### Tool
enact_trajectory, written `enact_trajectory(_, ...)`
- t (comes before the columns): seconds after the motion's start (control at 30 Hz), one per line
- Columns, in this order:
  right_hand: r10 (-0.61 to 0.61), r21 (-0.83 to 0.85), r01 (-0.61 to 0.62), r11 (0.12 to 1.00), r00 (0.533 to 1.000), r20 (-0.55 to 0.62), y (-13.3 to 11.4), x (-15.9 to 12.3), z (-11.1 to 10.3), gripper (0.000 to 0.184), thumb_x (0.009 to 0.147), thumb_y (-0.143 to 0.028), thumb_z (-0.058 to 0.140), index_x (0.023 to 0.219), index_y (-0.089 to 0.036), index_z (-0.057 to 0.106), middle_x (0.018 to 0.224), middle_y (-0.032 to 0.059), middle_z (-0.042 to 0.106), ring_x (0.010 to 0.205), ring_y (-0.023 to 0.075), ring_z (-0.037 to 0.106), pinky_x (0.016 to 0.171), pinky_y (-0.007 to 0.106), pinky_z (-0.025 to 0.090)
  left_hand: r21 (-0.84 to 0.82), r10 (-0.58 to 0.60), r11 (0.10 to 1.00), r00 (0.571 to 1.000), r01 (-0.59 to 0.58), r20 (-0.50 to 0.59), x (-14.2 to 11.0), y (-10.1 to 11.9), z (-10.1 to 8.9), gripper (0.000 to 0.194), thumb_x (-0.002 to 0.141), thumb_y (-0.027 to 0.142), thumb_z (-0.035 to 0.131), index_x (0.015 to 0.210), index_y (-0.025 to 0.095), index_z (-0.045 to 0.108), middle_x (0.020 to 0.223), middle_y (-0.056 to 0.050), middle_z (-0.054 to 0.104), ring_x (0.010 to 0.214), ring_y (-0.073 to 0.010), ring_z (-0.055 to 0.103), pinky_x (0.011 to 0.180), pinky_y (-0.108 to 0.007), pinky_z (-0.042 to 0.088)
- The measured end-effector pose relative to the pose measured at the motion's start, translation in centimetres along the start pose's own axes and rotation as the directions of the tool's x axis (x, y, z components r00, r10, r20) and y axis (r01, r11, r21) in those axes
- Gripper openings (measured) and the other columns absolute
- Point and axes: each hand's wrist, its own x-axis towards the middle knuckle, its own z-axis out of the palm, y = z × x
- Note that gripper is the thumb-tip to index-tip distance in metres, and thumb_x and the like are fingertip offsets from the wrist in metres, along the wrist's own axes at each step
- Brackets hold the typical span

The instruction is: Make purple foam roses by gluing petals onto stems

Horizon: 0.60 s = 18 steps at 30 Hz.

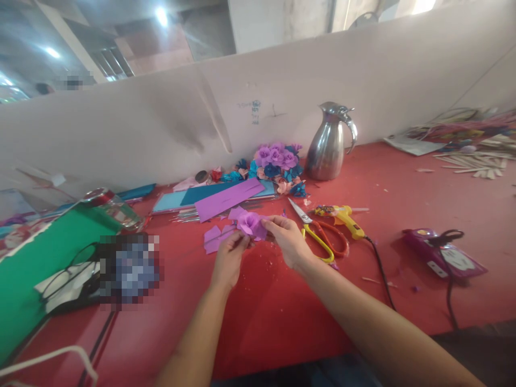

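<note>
A purple paper flower (249, 222) is held over the red table between both hands. My left hand (230, 258) pinches it from below on the left. With closed fingers, my right hand (287, 239) grips a petal on its right side. Loose purple paper pieces (215, 239) lie just behind and left of the hands. To the right rest scissors (318, 236) with red and yellow handles, and a yellow glue gun (349, 220) with a black cord. Behind the flower lies a purple paper strip (229, 200) on blue sheets (173, 201).
A bunch of finished paper flowers (278, 158) and a steel jug (328, 142) stand at the back wall. A purple power strip (443, 252) sits at right, wooden sticks (479, 161) behind it. A glass jar (116, 209) and a green board (60, 258) are on the left.
</note>
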Motion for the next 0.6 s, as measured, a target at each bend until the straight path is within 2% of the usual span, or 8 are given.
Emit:
enact_trajectory(0.37,-0.012,0.019,0.012,1.0,1.0,-0.007,0.03,-0.08,0.14,0.023,0.059,-0.038,0.074,0.063,-0.018,0.064,0.062,-0.001,0.064,0.058,0.0116,0.055,0.067,0.029,0.048,0.016,0.01,1.0,1.0,-0.009,-0.015,0.09,-0.19,-0.04,0.014,0.072,0.031,0.069,0.073,0.017,0.069,0.067,0.001,0.059,0.068,-0.013,0.051,0.072,-0.025,0.039)
enact_trajectory(0.6,-0.005,0.013,0.005,1.0,1.0,-0.007,0.06,0.0,0.31,0.018,0.055,-0.027,0.075,0.067,-0.019,0.064,0.063,-0.0011,0.067,0.061,0.013,0.059,0.063,0.027,0.045,0.012,0.012,1.0,1.0,-0.012,-0.009,0.06,-0.22,0.02,0.015,0.072,0.031,0.069,0.074,0.017,0.069,0.067,0.001,0.06,0.069,-0.0135,0.051,0.072,-0.026,0.04)
